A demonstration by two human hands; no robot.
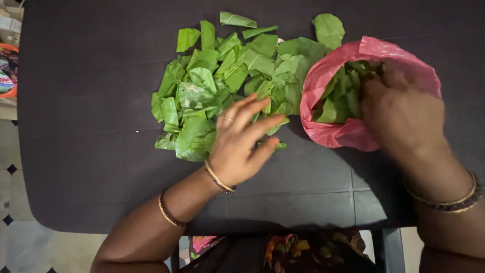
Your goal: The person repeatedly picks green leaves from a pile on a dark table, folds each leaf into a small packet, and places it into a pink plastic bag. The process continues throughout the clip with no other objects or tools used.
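A pile of green leaves [227,81] lies spread on the dark table [86,151], its long axis running left to right, with single leaves pointing every way. The left hand [242,141] rests open at the pile's near edge, fingers spread, holding nothing. The right hand [399,111] reaches into the pink plastic bag [333,134] of leaves just right of the pile; its fingers are hidden, so its grip cannot be told.

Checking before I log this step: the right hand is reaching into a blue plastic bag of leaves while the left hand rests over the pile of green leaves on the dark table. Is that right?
Not quite: the plastic bag is pink, not blue, as the head view shows. The rest holds: the right hand reaches into it among leaves, and the left hand rests over the pile of green leaves on the dark table.
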